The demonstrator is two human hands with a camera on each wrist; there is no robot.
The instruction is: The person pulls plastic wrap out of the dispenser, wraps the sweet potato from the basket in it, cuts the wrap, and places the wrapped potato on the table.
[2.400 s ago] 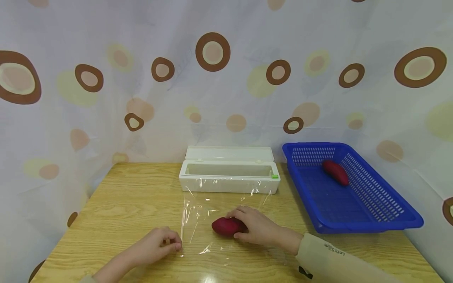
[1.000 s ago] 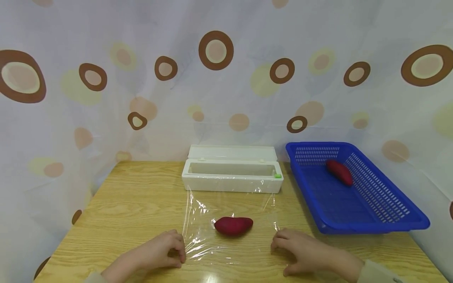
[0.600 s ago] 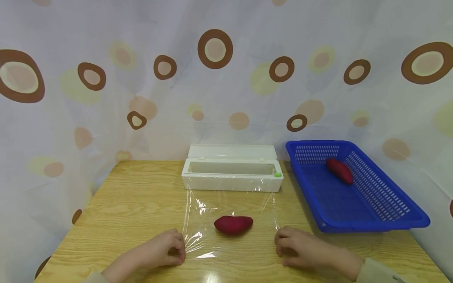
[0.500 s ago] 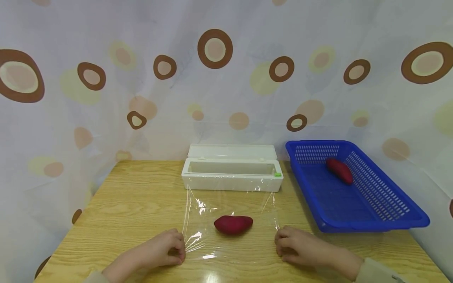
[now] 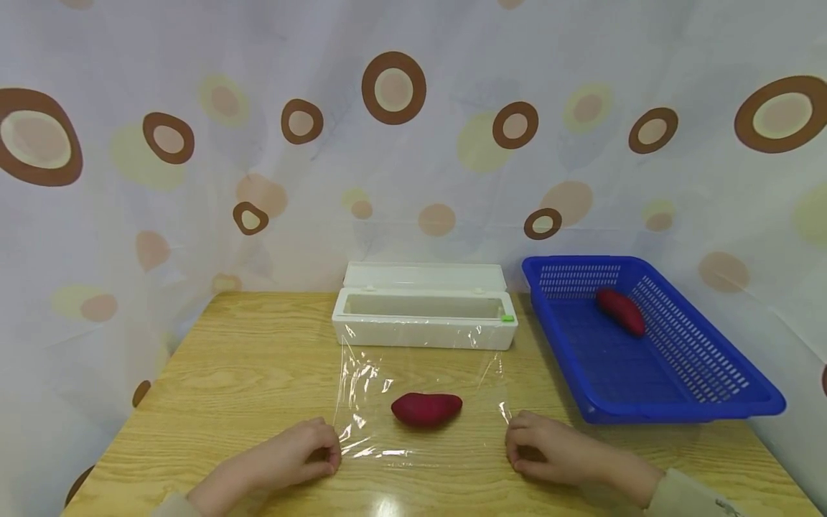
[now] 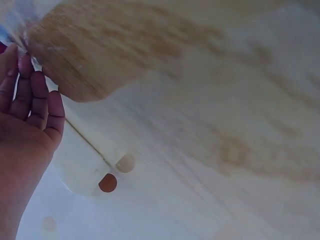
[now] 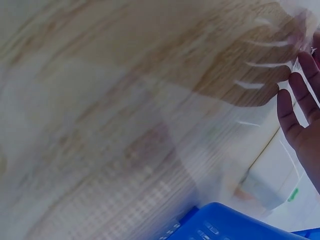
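Note:
A clear sheet of cling film (image 5: 371, 439) stretches from the white dispenser box (image 5: 423, 334) toward me over the table. On the sheet lies a dark red sweet potato (image 5: 426, 410), lengthwise from left to right. My left hand (image 5: 291, 456) pinches the sheet's near left corner between thumb and fingers. At the near right corner, my right hand (image 5: 552, 449) pinches the film the same way. Both wrist views show the fingers, of the left hand (image 6: 32, 115) and the right hand (image 7: 302, 112), bent at the film's edge, fingertips partly cut off.
A blue plastic basket (image 5: 678, 411) stands at the right with another red sweet potato (image 5: 620, 311) inside. The dispenser's lid (image 5: 423, 276) is raised at the back, and a green slider (image 5: 507, 318) sits on its right end. A patterned curtain (image 5: 439, 172) hangs behind the wooden table (image 5: 252, 373).
My right hand let go of the sweet potato, moved right and took the film's right corner. The left hand kept its corner. The film's near edge now sits slightly higher in view.

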